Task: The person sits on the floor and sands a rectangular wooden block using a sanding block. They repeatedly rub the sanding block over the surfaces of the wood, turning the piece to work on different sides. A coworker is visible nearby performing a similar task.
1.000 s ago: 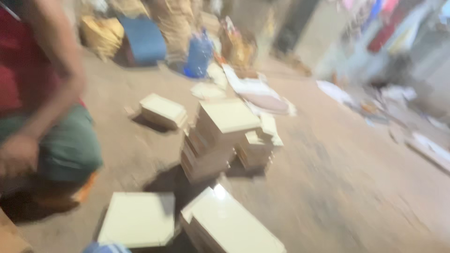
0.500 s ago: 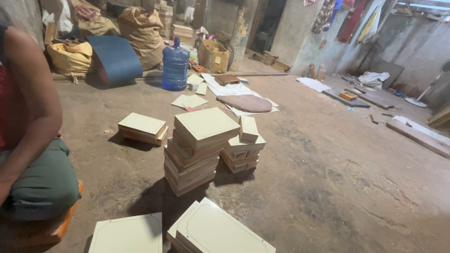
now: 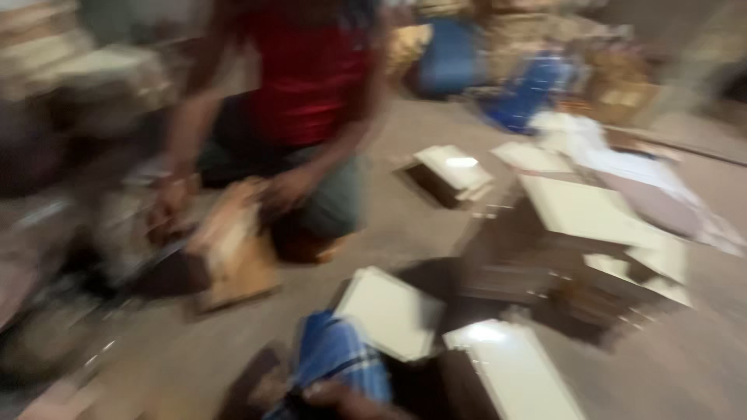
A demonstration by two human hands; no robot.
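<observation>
Flat pale panel [image 3: 391, 313]; orientation blurred

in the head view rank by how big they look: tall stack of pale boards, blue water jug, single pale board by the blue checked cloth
1. Tall stack of pale boards.
2. Single pale board, though nearness to the camera may enlarge it.
3. Blue water jug, far back and blurred.

Motion blur smears the whole view. My own hands are out of sight; only a blue checked cloth [image 3: 338, 365] over my knee shows, cut by the bottom edge. The other person [image 3: 307, 85] in red is cropped at the top edge, and the brown object [image 3: 233, 253] in their hands is too blurred to identify. The pale panels in the stack [image 3: 580, 233] run together.
</observation>
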